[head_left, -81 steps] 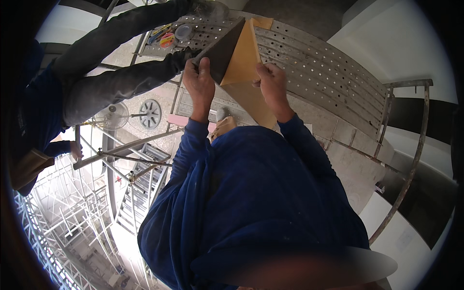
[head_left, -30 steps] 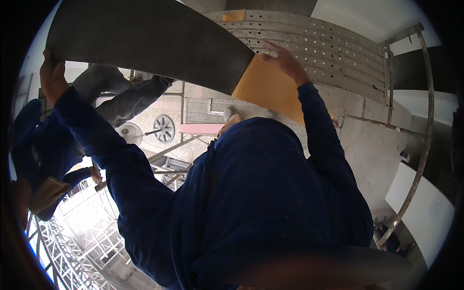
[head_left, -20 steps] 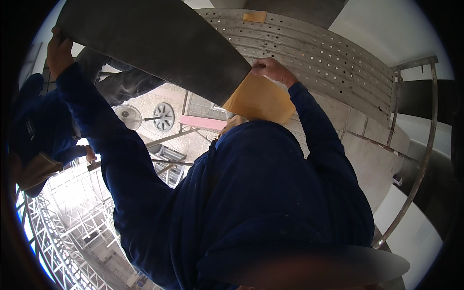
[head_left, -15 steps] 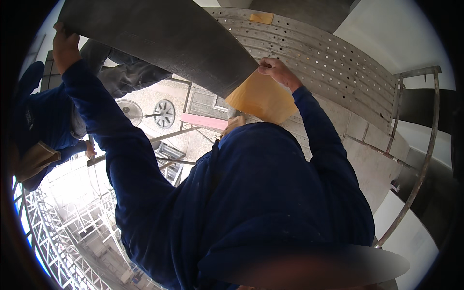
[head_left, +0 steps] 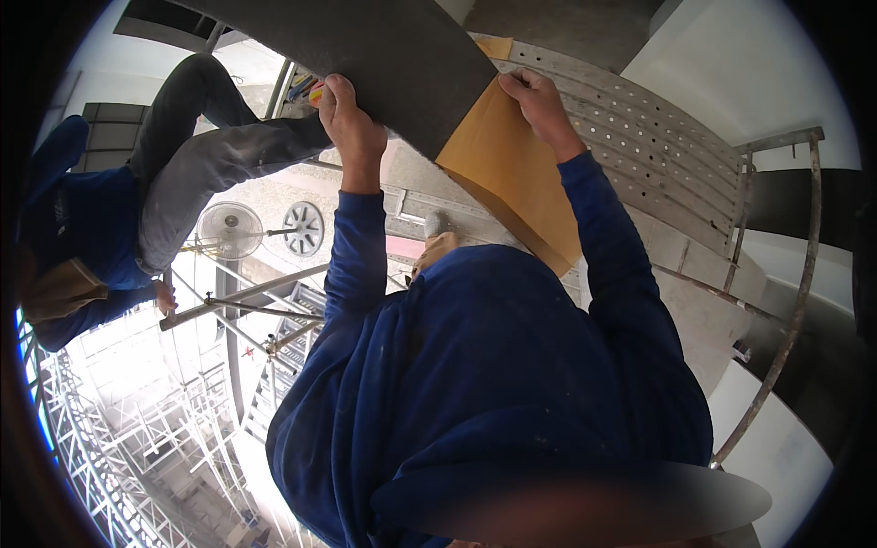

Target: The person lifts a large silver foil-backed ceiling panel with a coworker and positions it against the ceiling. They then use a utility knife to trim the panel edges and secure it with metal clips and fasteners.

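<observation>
A long dark grey sheet (head_left: 384,46) with a tan paper-like section (head_left: 502,164) at its right end spans the upper middle. My left hand (head_left: 354,128) is closed on the lower edge of the dark part, thumb on its face. My right hand (head_left: 539,110) pinches the top corner of the tan part, where it borders the dark part. A small tan piece (head_left: 494,47) lies behind the sheet on the perforated metal platform (head_left: 658,155).
A co-worker (head_left: 82,228) in blue and grey sits on the left, legs toward the sheet. Scaffold railings (head_left: 791,333) curve down the right. Lower left are scaffold tubes (head_left: 237,310) over an open drop, a fan (head_left: 228,228) and small tools (head_left: 301,89).
My left hand has moved right along the sheet's lower edge from its far left. The sheet has shifted up, uncovering more of the co-worker's legs. My right hand has risen slightly, still pinching the corner.
</observation>
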Demonstrator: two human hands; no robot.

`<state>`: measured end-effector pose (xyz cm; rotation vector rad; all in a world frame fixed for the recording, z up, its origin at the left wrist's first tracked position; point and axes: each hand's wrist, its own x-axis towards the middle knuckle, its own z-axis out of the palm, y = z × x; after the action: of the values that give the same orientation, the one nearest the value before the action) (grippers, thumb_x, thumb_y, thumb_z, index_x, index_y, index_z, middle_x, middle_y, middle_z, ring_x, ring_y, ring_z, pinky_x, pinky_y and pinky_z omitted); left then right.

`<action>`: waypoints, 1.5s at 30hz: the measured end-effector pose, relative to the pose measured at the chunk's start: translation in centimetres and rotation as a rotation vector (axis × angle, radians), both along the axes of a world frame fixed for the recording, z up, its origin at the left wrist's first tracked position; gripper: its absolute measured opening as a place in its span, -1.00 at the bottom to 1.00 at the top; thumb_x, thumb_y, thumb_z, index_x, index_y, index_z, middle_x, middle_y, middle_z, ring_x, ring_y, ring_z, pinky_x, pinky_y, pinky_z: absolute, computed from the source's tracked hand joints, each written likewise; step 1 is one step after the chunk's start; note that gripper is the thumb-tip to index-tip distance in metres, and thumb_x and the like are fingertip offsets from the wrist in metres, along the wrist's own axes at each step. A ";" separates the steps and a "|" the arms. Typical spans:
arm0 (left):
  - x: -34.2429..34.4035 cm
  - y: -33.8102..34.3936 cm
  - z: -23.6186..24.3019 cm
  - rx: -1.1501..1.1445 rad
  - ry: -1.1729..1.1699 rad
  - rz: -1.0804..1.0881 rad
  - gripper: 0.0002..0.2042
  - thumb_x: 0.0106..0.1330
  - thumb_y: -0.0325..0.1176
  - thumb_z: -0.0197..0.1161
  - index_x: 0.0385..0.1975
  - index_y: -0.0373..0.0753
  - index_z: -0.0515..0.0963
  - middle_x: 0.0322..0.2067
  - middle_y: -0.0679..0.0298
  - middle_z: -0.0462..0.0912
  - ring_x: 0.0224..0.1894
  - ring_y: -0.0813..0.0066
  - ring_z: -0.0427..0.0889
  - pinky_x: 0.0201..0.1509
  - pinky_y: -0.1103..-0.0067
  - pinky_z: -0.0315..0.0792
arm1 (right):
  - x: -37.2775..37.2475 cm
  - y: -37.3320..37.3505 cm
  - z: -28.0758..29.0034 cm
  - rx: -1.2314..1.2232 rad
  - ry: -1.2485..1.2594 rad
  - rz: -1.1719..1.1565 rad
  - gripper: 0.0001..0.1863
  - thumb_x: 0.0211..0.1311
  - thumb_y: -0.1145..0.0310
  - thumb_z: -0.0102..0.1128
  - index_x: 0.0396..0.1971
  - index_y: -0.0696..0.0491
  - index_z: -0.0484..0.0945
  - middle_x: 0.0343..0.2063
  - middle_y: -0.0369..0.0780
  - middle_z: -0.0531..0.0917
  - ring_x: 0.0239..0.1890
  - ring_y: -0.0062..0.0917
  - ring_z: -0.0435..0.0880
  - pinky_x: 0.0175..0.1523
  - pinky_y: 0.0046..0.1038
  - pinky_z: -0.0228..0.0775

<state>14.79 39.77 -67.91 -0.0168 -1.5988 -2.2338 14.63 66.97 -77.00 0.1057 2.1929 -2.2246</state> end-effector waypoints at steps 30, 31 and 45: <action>-10.3 -16.3 1.8 -0.112 -0.303 0.406 -0.46 0.52 -0.09 0.17 0.08 -0.61 0.45 -0.09 -0.01 0.68 -0.12 0.15 0.70 -0.16 0.40 0.61 | 18.1 18.3 -4.4 0.673 -0.092 -0.085 -0.74 0.28 0.28 0.27 -0.35 0.23 0.61 -0.59 -0.18 0.57 -0.49 -0.58 0.49 -0.33 -0.39 0.35; -10.7 -16.9 2.0 0.000 -0.274 0.365 -0.50 0.49 -0.15 0.21 0.08 -0.59 0.45 -0.12 -0.02 0.69 -0.14 0.11 0.72 -0.16 0.40 0.61 | 19.1 19.5 -4.9 0.695 -0.122 -0.105 -0.74 0.28 0.28 0.27 -0.36 0.22 0.61 -0.59 -0.18 0.57 -0.50 -0.58 0.49 -0.33 -0.38 0.34; -15.7 -24.8 4.9 -1.603 -0.028 0.590 -0.47 -0.06 -0.48 0.35 0.01 -0.42 0.49 -0.27 -0.14 0.73 -0.13 -0.15 0.74 -0.07 0.28 0.60 | 27.3 29.1 -7.9 0.933 -0.238 -0.252 -0.72 0.27 0.23 0.22 -0.36 0.19 0.58 -0.48 -0.01 0.65 -0.40 -0.16 0.66 -0.25 -0.25 0.42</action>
<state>-0.89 14.95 -62.99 0.0412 -2.4725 -0.1813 41.92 96.10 -84.85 0.6310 2.9479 -0.9789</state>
